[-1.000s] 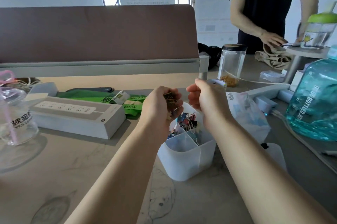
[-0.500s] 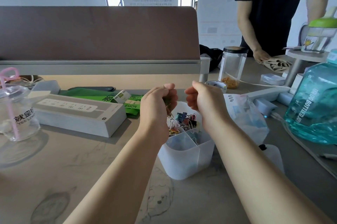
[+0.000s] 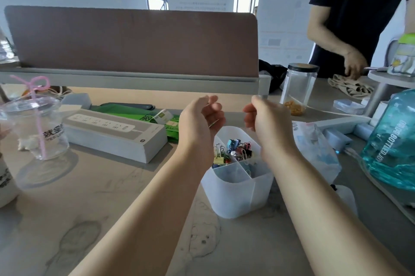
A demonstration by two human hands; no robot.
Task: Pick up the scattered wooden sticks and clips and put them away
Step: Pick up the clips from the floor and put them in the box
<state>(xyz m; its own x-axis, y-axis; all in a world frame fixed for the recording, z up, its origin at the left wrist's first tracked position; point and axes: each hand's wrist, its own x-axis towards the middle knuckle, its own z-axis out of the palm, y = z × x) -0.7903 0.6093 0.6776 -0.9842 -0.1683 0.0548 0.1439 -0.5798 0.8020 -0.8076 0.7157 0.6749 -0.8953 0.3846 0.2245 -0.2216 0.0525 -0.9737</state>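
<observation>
Clips (image 3: 233,151) fill the far compartment of my white divided organizer (image 3: 238,194) at centre table. At 11 o'clock above it, my left hand (image 3: 199,123) is cupped half open, seemingly empty. At 1 o'clock my right hand (image 3: 267,118) curls loosely; contents I cannot tell.

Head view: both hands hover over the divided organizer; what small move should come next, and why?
Probably lower the left hand and right hand back to the table for more pieces: both look open and empty above the organizer, whose rear compartment already holds the clips.
</observation>
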